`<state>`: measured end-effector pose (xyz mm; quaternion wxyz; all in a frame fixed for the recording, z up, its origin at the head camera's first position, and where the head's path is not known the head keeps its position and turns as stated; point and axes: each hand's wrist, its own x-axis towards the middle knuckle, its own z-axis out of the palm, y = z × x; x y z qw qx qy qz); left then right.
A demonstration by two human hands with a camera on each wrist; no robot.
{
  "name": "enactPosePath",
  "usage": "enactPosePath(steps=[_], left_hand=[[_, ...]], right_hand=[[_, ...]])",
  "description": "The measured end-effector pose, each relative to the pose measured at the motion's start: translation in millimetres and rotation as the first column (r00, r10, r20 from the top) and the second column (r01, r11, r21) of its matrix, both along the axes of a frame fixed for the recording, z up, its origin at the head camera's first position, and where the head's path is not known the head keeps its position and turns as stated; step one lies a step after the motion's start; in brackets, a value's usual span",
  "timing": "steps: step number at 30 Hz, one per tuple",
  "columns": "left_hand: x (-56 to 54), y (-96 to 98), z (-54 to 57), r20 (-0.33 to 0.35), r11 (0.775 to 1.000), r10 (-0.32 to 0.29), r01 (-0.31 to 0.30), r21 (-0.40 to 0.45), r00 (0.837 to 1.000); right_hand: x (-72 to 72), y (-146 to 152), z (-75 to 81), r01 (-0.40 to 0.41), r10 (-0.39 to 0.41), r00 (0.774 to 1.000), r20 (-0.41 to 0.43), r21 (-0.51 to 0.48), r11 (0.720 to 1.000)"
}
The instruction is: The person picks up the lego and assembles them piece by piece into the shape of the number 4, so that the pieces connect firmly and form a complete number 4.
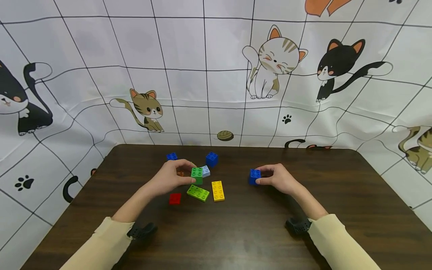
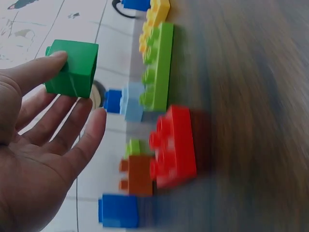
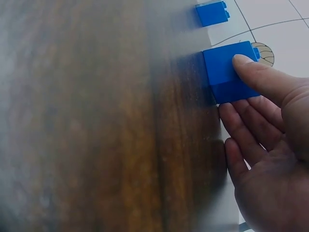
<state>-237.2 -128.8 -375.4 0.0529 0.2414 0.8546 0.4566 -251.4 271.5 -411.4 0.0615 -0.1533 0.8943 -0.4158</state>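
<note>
My left hand pinches a green toy brick between thumb and fingers, held above the table in the left wrist view. Below it lie a lime green brick, a red brick and a yellow brick. A light blue brick sits just behind the green one. Over on the right, my right hand pinches a blue brick by its sides; in the right wrist view the thumb presses one face and the brick's base is close to the tabletop.
Two more blue bricks, one at the back left and one at the back middle, stand on the dark wooden table. An orange brick is partly hidden behind my left hand in the head view. A cat-print curtain hangs behind the table.
</note>
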Motion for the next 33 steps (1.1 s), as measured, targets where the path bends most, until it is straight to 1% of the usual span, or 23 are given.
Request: enactPosePath(steps=[4, 8, 12, 16, 23, 29, 33], left_hand=[[-3.1, 18.4, -0.6, 0.010, 0.999, -0.023, 0.023, 0.028, 1.000], [-5.0, 36.7, 1.0, 0.030, 0.998, -0.027, 0.025, 0.054, 0.999], [-8.8, 53.5, 1.7, 0.032, 0.998, -0.030, 0.028, 0.062, 0.999], [-15.4, 69.1, -0.6, 0.020, 0.996, -0.050, 0.048, 0.080, 0.999], [-26.1, 94.9, -3.9, 0.062, 0.990, -0.048, 0.039, 0.135, 0.997], [-31.7, 116.4, -5.6, 0.061, 0.988, -0.074, 0.064, 0.143, 0.995], [-33.8, 128.1, -9.1, 0.072, 0.982, -0.084, 0.071, 0.175, 0.994]], right_hand=[[-1.0, 1.2, -1.8, 0.001, -0.001, 1.000, 0.010, 0.004, 1.000], [-2.8, 2.8, -2.5, -0.001, 0.001, 1.000, 0.008, 0.004, 1.000], [-4.3, 4.3, -1.8, -0.006, 0.006, 1.000, 0.007, 0.005, 1.000], [-4.2, 6.0, -2.4, -0.005, 0.005, 1.000, 0.016, 0.005, 1.000], [-3.7, 4.9, -4.7, 0.003, -0.003, 1.000, 0.020, -0.017, 1.000], [-6.2, 3.5, -6.4, 0.017, -0.017, 1.000, 0.025, -0.022, 1.000], [-6.7, 3.4, -6.8, 0.016, -0.015, 0.999, 0.028, -0.028, 0.999]])
